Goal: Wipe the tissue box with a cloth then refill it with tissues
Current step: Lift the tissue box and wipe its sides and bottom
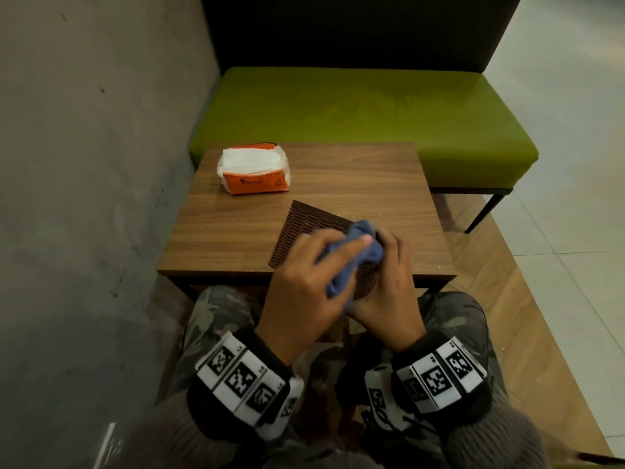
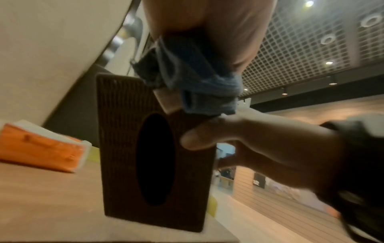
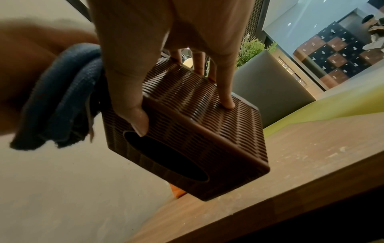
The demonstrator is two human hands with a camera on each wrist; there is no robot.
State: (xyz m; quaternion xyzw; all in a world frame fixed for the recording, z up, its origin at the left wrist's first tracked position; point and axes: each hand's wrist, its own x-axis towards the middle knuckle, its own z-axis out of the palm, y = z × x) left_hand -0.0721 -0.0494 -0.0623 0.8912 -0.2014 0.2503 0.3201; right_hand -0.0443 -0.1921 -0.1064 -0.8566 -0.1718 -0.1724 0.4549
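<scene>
The brown woven-pattern tissue box (image 1: 306, 228) stands tilted on one end near the table's front edge, its oval opening (image 2: 154, 159) dark and empty. My right hand (image 1: 389, 282) grips the box's upper end, thumb (image 3: 133, 106) beside the opening and fingers (image 3: 226, 92) on the side wall. My left hand (image 1: 304, 286) holds a bunched blue cloth (image 1: 351, 255) and presses it against the top of the box (image 3: 197, 139). The cloth (image 2: 197, 82) hangs from the left palm. An orange pack of white tissues (image 1: 253, 170) lies at the table's far left.
The small wooden table (image 1: 355, 184) stands between my knees and a green bench (image 1: 372, 110). A grey wall (image 1: 84, 164) runs along the left. Tiled floor lies to the right. Crumbs speckle the table's right side (image 3: 311, 152).
</scene>
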